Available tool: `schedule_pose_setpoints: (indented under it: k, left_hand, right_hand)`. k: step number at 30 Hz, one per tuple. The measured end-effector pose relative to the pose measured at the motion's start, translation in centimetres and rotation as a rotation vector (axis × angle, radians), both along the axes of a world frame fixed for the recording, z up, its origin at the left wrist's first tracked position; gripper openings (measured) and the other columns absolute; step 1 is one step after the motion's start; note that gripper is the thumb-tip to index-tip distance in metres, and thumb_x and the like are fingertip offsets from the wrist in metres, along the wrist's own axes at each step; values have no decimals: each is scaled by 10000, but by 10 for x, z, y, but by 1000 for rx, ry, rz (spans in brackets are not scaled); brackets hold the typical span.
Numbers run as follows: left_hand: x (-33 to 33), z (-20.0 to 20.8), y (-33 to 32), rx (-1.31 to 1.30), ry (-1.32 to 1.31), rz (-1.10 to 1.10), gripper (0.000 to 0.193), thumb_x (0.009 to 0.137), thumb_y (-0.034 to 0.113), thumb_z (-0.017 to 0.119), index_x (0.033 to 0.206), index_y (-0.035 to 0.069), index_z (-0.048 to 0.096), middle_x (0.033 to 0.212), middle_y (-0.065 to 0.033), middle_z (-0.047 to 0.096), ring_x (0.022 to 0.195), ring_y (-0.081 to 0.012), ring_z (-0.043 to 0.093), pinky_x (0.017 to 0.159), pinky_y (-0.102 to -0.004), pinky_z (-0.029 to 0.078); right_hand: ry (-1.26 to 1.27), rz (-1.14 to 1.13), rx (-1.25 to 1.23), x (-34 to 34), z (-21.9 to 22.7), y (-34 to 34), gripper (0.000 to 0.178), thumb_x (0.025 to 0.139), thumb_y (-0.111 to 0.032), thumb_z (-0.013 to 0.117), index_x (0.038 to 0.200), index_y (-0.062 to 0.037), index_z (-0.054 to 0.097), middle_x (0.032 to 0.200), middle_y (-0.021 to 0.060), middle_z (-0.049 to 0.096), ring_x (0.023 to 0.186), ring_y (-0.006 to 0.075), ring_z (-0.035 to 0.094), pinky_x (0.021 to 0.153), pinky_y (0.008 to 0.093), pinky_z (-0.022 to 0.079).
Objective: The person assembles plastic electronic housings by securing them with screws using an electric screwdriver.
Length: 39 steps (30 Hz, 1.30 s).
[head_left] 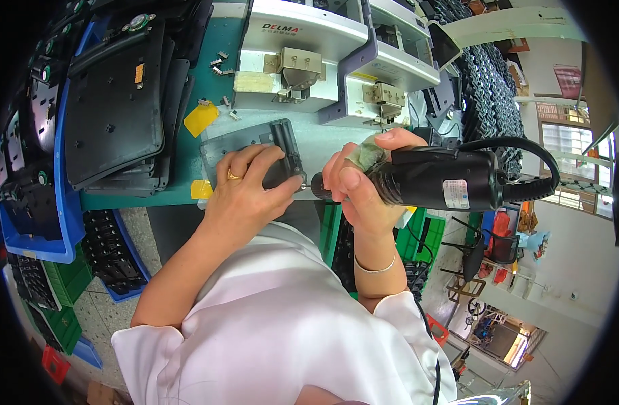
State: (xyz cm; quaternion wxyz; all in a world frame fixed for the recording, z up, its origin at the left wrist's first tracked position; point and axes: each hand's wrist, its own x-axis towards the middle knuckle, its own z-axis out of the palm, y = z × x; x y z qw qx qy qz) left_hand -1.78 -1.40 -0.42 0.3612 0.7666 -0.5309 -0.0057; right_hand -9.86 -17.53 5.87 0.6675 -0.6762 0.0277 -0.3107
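In my right hand (364, 177) is a black electric screwdriver (444, 179), lying nearly level with its tip toward the left. Pale green wrapping (369, 154) covers part of its body under my fingers. A dark plastic panel (255, 138) with a ridged right edge rests on the bench in front of me. My left hand (245, 185), wearing a ring, grips this panel, its fingers bent over the face and the thumb close to the screwdriver's tip. The tip meets the panel's right edge near the thumb; any screw there is hidden.
Stacked dark panels (114, 108) stand at the left beside a blue crate (73, 236). Two screw feeder machines (302, 61) are at the back of the bench. Yellow paper pieces (201, 120) and several small metal parts (221, 67) lie nearby. Green crates (420, 236) stand below, right.
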Motion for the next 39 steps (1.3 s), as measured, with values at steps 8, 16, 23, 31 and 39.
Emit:
schedule_pose_setpoints:
  k: [8,16,23,31,39]
  left_hand:
    - [-1,-1,0,-9,22,14,392,643,192,805,1017,216,691,1277,-66,480,1219,-295,440,953,-452,344]
    - [0,-3,-1,-22,-8,40,334,669,180,763,984,227,660,1232,-60,488,1210,-255,453,970,-442,336]
    - [1,-5,-1,-15,4,35,310,678,169,721,977,221,652,1249,-70,485,1220,-263,441,971,-442,335]
    - [2,-6,0,-10,10,19,329,678,174,704,1000,215,651,1244,-73,487,1221,-260,435,973,-435,333]
    - [3,-1,-4,-65,-42,37,371,655,172,748,1012,215,659,1200,-65,518,1194,-262,465,959,-438,350]
  right_hand:
    - [-41,-110,-185,-11,-8,16,479,840,7,641,1153,-160,320,608,21,428,445,133,428,465,347,452]
    - [7,-205,-145,-10,-4,28,491,870,-50,644,1202,-183,307,601,30,442,471,155,445,505,346,448]
    - [-1,-330,-231,-8,-2,39,500,896,-66,632,1253,-187,304,600,20,449,473,150,440,509,335,445]
    - [-80,-210,-1,-5,-4,32,478,854,15,665,1108,-152,295,683,98,545,544,190,546,554,374,518]
    - [-105,-186,-185,-13,-7,34,457,858,-21,628,1157,-178,321,615,21,484,484,172,474,513,365,460]
